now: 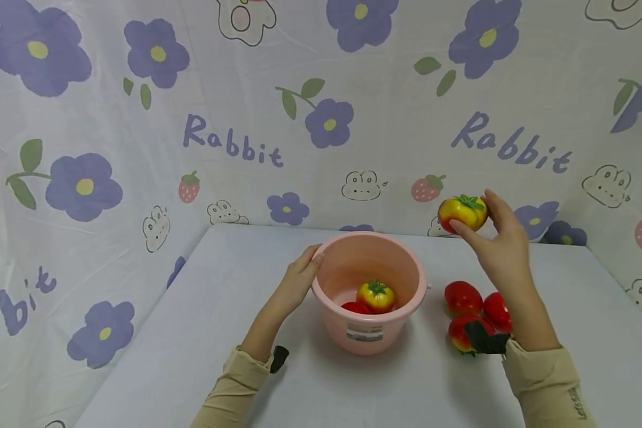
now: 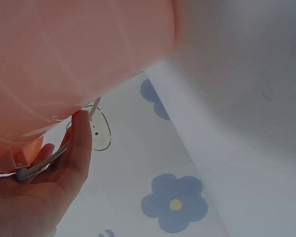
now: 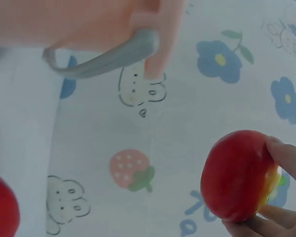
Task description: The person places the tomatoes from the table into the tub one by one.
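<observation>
A pink bucket [image 1: 371,333] stands on the table, with a yellow-red tomato [image 1: 376,296] and a red fruit [image 1: 356,307] inside. My left hand [image 1: 296,279] grips the bucket's left rim, thumb on top; in the left wrist view its fingers [image 2: 80,143] lie under the rim by the grey handle [image 2: 49,160]. Up and to the right of the bucket, my right hand [image 1: 505,249] pinches a yellow-red tomato [image 1: 462,213] between thumb and fingers, above the table. In the right wrist view this tomato [image 3: 239,175] shows its red underside.
Right of the bucket, below my right forearm, lie a red fruit [image 1: 462,298], another red one [image 1: 497,311] partly hidden by the arm, and a red-yellow tomato [image 1: 465,333] partly covered by a black strap [image 1: 487,340]. A flower-printed curtain [image 1: 321,178] hangs behind the white table [image 1: 192,333].
</observation>
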Demonstrator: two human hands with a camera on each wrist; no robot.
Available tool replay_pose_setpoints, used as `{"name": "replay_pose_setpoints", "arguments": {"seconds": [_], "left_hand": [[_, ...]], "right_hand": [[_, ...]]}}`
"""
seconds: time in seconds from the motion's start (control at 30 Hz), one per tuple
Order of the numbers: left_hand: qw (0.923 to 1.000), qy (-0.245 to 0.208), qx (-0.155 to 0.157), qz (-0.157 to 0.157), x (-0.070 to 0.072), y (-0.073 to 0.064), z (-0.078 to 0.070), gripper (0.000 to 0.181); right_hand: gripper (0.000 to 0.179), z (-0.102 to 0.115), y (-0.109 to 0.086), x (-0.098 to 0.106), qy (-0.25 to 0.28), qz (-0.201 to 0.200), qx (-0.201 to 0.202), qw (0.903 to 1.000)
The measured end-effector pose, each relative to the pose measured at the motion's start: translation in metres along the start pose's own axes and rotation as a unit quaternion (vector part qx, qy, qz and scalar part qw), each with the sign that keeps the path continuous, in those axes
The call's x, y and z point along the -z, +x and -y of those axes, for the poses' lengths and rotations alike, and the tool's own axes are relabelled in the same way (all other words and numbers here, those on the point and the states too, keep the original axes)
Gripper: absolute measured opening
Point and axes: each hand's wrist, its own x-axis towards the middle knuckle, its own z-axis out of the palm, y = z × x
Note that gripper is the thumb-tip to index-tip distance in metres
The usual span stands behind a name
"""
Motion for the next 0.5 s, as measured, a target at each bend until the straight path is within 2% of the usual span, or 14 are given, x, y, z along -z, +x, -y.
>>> {"name": "replay_pose_setpoints", "arguments": {"seconds": [0.5], "left_hand": [[1.0000,0.002,0.010,-0.001,-0.001,-0.001,-0.002,0.043]], "right_hand": [[0.080,0.043,0.003,-0.019,0.029,0.007,0.049,0.9984]]}}
